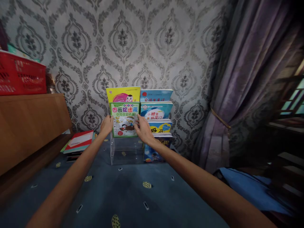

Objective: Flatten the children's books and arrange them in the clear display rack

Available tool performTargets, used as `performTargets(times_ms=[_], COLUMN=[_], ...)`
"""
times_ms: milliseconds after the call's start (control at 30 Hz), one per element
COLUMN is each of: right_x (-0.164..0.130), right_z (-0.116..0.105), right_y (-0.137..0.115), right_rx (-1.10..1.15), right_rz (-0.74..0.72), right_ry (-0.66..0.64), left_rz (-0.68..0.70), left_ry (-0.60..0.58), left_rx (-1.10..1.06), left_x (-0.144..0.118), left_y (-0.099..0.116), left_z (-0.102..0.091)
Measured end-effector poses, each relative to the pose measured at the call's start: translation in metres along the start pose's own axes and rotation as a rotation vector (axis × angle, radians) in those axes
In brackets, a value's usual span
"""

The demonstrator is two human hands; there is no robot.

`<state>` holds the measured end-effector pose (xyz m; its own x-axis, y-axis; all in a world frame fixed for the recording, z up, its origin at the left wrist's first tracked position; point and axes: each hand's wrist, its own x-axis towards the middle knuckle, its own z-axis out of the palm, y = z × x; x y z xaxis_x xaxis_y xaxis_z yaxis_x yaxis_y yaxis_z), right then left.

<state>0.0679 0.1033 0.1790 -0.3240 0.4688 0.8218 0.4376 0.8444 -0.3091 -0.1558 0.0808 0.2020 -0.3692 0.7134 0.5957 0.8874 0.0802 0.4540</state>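
A green-bordered children's book (125,122) stands upright in the left column of a clear acrylic book rack (125,156). My left hand (106,125) grips its left edge, and my right hand (143,127) grips its right edge with the fingers partly hidden. Behind it rises a yellow book (123,92) with a pink patch. The right column holds a blue book (156,94) at the top, a light-blue book (156,111) below it, a yellow-and-blue book (163,127), and a dark-blue book (154,153) at the bottom front.
On the left, a pile of books (79,141) lies on the dark blue patterned cloth (128,193). A red basket (22,74) sits on a wooden cabinet (30,120). Patterned wallpaper (144,47) is behind the rack. A tied purple curtain (228,88) hangs at right, near a blue item (251,188).
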Motion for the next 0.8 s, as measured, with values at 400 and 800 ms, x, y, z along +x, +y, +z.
performTargets(times_ms=[400, 800], right_x=[0.003, 0.002], right_z=[0.001, -0.003], right_y=[-0.009, -0.009], right_rx=[0.085, 0.073], right_rz=[0.018, 0.005], right_ry=[-0.059, -0.072], left_rz=[0.039, 0.056], left_ry=[0.001, -0.009], left_rx=[-0.037, -0.088], left_x=[-0.011, -0.019], left_y=[-0.002, -0.003], left_z=[-0.001, -0.002])
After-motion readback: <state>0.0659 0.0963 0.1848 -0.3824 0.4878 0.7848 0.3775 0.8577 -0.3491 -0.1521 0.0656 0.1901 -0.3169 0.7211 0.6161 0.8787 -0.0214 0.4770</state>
